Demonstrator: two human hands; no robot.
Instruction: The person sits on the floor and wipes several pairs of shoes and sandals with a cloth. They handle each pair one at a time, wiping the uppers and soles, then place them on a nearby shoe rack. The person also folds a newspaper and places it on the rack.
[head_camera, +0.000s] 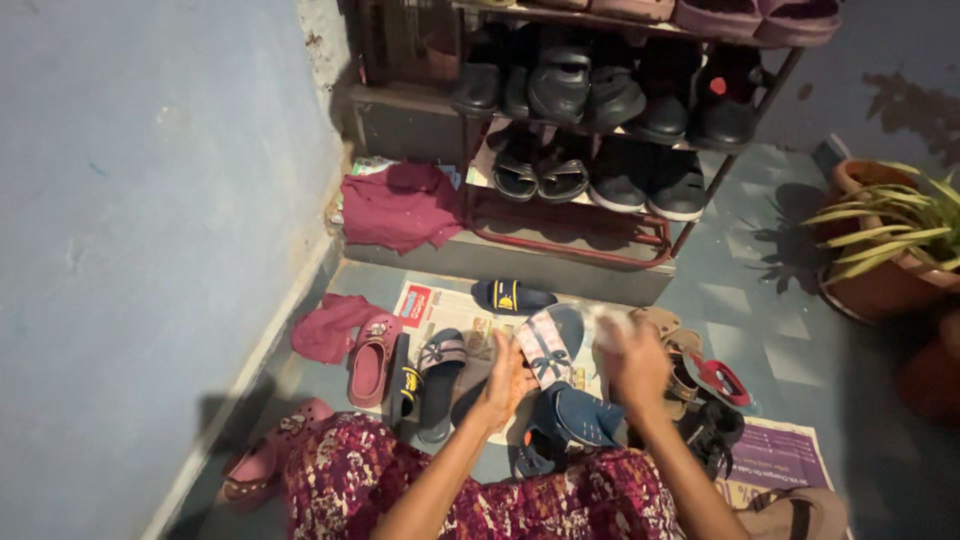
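Observation:
My left hand (507, 381) grips a pink sandal (545, 347) with dark straps, holding it sole-up above the floor. My right hand (632, 361) is just right of the sandal, blurred, closed around a pale crumpled cloth (608, 322) that touches the sandal's edge. Below the hands lies a blue slipper (580, 415) on newspaper (440, 308).
Several shoes and sandals lie on the newspaper: a pink clog (372, 358), a dark slide (512, 296), a red sandal (720, 378). A metal shoe rack (590, 240) filled with dark footwear stands behind. A maroon cloth (400, 205) hangs at left. A potted plant (885, 250) stands right.

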